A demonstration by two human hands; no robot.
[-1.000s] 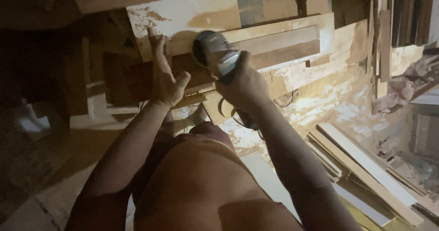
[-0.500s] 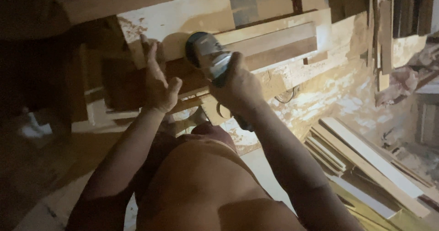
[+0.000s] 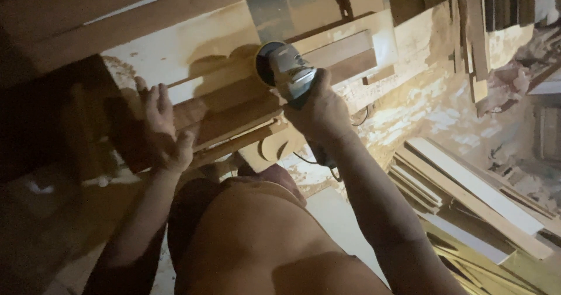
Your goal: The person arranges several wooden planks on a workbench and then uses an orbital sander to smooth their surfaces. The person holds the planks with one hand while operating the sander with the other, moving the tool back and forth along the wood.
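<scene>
So, head view only: right hand (image 3: 320,109) wrapped tight round a grey sander (image 3: 286,67), disc end pressed on the wood plank (image 3: 234,105) lying across the bench (image 3: 175,44). Left hand (image 3: 162,130) flat, fingers spread, nothing gripped, pressing the plank's left end. Loose boards (image 3: 467,195) piled on floor at right, well apart.

Sander (image 3: 286,70) disc face hidden, left workshop side too dark

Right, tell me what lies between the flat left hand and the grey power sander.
In the head view, only bare brown wooden planks stretch between the left hand, pressed flat on them, and the grey power sander gripped by the right hand.
</scene>
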